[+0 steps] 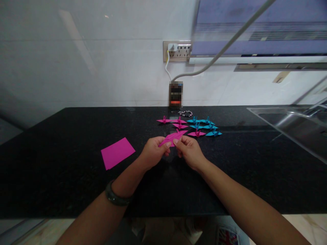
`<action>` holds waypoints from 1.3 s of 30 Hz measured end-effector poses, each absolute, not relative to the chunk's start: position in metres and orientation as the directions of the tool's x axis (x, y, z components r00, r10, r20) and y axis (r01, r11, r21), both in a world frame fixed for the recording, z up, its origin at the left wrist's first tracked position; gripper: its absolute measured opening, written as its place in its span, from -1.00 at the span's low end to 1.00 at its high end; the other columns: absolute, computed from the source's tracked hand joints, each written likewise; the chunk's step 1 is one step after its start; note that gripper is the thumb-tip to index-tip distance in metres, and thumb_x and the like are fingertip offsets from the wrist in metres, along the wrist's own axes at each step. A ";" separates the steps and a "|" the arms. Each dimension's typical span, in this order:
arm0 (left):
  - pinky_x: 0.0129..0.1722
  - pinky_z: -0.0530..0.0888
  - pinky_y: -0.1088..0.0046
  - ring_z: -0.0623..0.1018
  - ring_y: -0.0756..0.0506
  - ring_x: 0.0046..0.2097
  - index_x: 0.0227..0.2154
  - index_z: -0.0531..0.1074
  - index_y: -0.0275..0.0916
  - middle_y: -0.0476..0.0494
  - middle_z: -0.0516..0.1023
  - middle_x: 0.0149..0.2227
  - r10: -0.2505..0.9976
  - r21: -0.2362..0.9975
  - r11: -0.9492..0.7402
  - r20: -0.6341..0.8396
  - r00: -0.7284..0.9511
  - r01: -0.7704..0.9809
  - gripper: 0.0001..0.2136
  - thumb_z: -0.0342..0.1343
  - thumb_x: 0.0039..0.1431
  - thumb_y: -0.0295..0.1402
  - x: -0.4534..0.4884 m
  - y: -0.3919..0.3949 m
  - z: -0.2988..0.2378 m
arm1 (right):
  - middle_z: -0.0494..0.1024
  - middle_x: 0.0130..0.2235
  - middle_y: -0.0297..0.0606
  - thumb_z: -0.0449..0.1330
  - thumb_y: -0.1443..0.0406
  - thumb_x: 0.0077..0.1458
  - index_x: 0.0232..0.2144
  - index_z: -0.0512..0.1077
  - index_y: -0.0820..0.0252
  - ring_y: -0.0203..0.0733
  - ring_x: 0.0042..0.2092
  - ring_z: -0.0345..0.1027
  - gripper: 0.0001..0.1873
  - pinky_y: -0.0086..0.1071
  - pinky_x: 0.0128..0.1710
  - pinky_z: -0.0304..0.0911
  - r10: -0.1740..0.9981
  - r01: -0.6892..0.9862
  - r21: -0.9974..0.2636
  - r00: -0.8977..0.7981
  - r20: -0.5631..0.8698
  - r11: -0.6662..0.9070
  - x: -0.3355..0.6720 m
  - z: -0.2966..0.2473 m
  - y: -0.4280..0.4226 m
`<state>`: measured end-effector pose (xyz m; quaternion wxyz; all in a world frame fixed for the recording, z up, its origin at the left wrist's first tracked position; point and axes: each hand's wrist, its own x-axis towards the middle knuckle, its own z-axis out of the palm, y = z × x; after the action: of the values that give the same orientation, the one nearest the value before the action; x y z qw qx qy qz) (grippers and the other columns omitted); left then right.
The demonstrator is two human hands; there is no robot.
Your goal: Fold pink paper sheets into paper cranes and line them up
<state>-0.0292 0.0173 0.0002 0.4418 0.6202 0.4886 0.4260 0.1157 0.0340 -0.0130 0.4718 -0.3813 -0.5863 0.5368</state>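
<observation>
A folded piece of pink paper is held up between both hands over the dark counter. My left hand pinches its left end between thumb and fingers. On the right side, my right hand grips the same paper, thumb on top. Just beyond the hands stand several folded paper cranes, among them a pink crane and a blue crane. Flat on the counter to the left lies a small stack of pink paper sheets.
The black counter runs to a white tiled wall. A phone leans there, with a beaded bracelet before it. A cable hangs from upper right near a wall socket. A metal sink is at right.
</observation>
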 end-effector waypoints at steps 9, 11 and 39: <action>-0.57 0.32 0.55 0.37 0.06 -0.59 -0.58 0.32 -0.32 0.00 0.38 -0.64 0.991 0.970 -0.026 -0.006 0.130 0.243 -0.78 0.05 -0.03 -0.23 -0.027 0.018 0.003 | 0.20 -0.69 -0.47 0.18 0.18 -0.14 -0.67 0.24 0.22 -0.44 -0.66 -0.01 -0.73 -0.50 -0.67 -0.10 0.963 -0.061 -0.986 -0.212 0.165 0.155 0.117 -0.011 0.035; -0.57 0.32 0.55 0.37 0.06 -0.59 -0.58 0.32 -0.31 0.00 0.37 -0.65 0.991 0.968 -0.029 -0.004 0.131 0.251 -0.79 0.05 -0.04 -0.25 -0.026 0.017 0.005 | 0.21 -0.70 -0.47 0.18 0.19 -0.14 -0.67 0.25 0.23 -0.44 -0.66 0.00 -0.73 -0.50 -0.67 -0.09 0.966 -0.095 -0.987 -0.212 0.149 0.132 0.117 -0.012 0.035; -0.43 0.40 0.45 0.48 -0.04 -0.41 -0.40 0.41 -0.30 -0.12 0.49 -0.46 0.983 0.866 -0.185 0.168 0.078 0.464 -0.81 -0.03 0.05 -0.30 -0.032 0.023 -0.006 | 0.41 -0.33 -0.23 0.24 0.15 -0.19 -0.39 0.38 0.18 -0.19 -0.27 0.25 -0.71 -0.35 -0.32 0.19 0.797 0.420 -0.698 -0.113 0.594 0.580 0.131 -0.007 0.044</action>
<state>-0.0319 0.0230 -0.0063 0.3250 0.6584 0.5494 0.3989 0.1307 0.0444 -0.0069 0.5166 -0.4206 -0.7232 0.1822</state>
